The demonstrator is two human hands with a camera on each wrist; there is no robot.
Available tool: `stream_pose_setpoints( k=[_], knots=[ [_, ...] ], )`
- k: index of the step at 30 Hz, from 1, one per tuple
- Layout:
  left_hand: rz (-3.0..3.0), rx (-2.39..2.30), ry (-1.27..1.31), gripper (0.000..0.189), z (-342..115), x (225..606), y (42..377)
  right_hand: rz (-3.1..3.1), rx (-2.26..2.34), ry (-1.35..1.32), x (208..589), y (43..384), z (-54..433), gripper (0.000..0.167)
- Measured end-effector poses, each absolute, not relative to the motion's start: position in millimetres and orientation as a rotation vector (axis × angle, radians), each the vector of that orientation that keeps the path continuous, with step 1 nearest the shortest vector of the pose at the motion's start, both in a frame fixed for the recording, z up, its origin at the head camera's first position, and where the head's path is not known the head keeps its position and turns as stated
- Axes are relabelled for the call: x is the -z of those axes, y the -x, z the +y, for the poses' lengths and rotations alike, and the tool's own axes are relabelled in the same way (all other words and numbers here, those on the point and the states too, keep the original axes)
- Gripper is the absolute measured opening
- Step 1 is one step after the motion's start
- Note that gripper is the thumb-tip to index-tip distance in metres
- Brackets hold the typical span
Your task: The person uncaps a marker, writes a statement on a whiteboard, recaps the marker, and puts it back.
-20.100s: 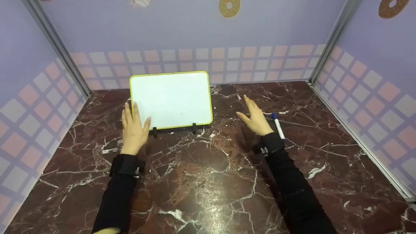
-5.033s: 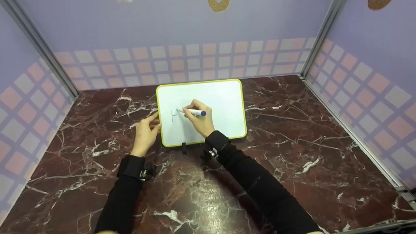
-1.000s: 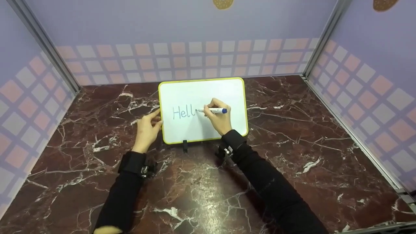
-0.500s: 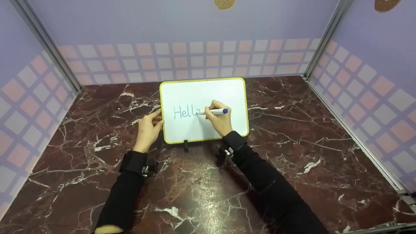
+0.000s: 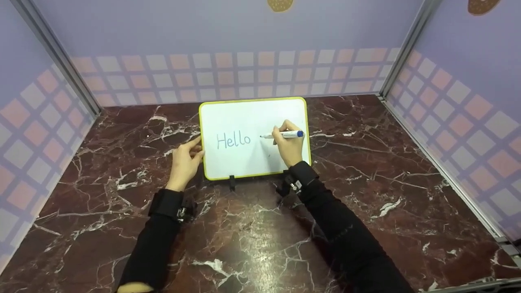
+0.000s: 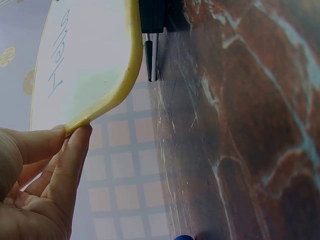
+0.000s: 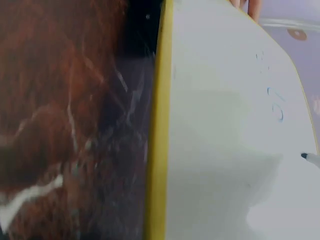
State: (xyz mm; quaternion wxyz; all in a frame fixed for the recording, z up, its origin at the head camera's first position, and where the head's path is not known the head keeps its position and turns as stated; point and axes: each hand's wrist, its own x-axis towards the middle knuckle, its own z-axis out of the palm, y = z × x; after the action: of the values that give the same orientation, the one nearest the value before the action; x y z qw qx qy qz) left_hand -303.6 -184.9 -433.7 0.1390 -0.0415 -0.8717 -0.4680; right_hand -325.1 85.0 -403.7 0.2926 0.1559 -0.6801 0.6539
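Note:
A whiteboard with a yellow frame leans back on a stand, with "Hello" in blue handwriting on its left half. My left hand pinches the frame's left edge between thumb and fingers; the left wrist view shows the fingertips on the yellow rim. My right hand holds a white marker with a blue end. Its dark tip points left, at the board just right of the word. In the right wrist view only the marker's tip shows, and the right hand is out of sight.
A black stand foot juts out below the board. Something small, blue and rounded shows at the bottom of the left wrist view. The dark red marbled tabletop runs back to purple checked walls with metal corner posts.
The word has grown from strokes of an "H" to "Hello", the "o" within the last second. My right hand with the marker has moved right, off the word. The left hand stays on the frame.

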Motion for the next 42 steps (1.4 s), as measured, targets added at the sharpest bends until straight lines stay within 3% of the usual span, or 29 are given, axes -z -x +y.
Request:
stream_pose_setpoints(
  k=[13, 26, 42],
  knots=[
    [-2.531, 1.343, 0.109, 0.048, -184.8, 433.2, 302.6, -1.881, -1.759, -0.418, 407.2, 327.4, 90.5, 0.027],
    [-2.525, 1.325, 0.109, 0.049, -184.9, 432.9, 302.4, -1.912, -1.616, -0.426, 400.8, 323.3, 91.5, 0.031],
    [-2.528, 1.332, 0.113, 0.048, -184.1, 432.7, 303.1, -1.856, -1.594, -0.407, 426.0, 354.1, 103.6, 0.039]
  ],
)
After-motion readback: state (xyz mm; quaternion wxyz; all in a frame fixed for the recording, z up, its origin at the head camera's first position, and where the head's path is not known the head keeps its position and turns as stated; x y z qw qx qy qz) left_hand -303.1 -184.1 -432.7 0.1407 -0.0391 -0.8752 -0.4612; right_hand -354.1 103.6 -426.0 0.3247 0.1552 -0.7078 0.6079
